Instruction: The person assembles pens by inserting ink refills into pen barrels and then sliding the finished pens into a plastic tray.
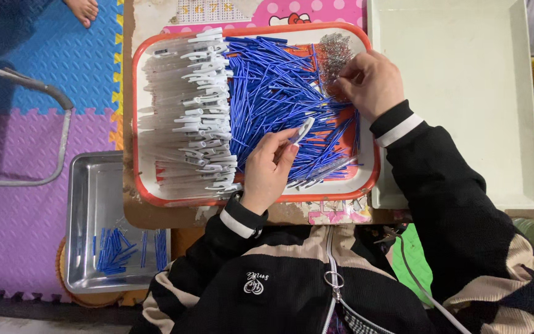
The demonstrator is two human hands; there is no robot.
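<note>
A red-rimmed white tray (136, 111) holds a row of clear pen barrels with white clips (202, 111) on its left, a heap of blue pen refills (279, 93) in its middle and a pile of small metal springs (334, 49) at its far right. My left hand (267, 170) rests on the refills and grips one pen barrel with a white clip (302, 131). My right hand (371, 81) is at the spring pile, fingertips pinched together on the springs. Both sleeves are black with white cuffs.
A large pale green tray (465, 93) lies to the right. A steel tray (88, 204) with several blue refills (118, 247) sits low on the left. Blue and purple foam mats cover the floor, with a metal frame (63, 124) and another person's foot (84, 9).
</note>
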